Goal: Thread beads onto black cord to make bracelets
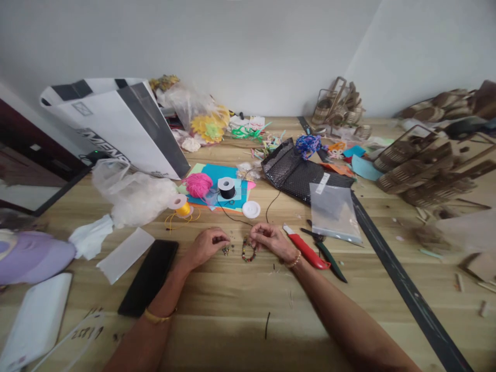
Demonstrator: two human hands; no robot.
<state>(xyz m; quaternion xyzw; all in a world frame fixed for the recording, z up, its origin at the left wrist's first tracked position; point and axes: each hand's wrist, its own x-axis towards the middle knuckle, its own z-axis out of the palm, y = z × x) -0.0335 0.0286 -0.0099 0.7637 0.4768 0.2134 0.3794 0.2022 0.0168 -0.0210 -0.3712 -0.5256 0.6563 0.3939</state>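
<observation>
My right hand (274,241) pinches the top of a beaded bracelet (248,259), a loop of small multicoloured beads that hangs down to the wood. A black cord (236,219) runs to that hand from a white-flanged spool of black cord (227,189). My left hand (206,247) has its fingertips pressed together just above a small group of loose beads (228,251). Whatever sits between those fingertips is too small to see. Right of my right hand lie a red-handled utility knife (308,250) and dark green pliers (329,258).
Coloured paper sheets (240,178) lie under pink yarn (198,184), beside a yellow thread spool (181,205) and a white round lid (251,209). A black phone (149,279) lies left. Bubble mailer (296,170), clear bag (335,214) and wicker baskets (406,160) stand or lie right.
</observation>
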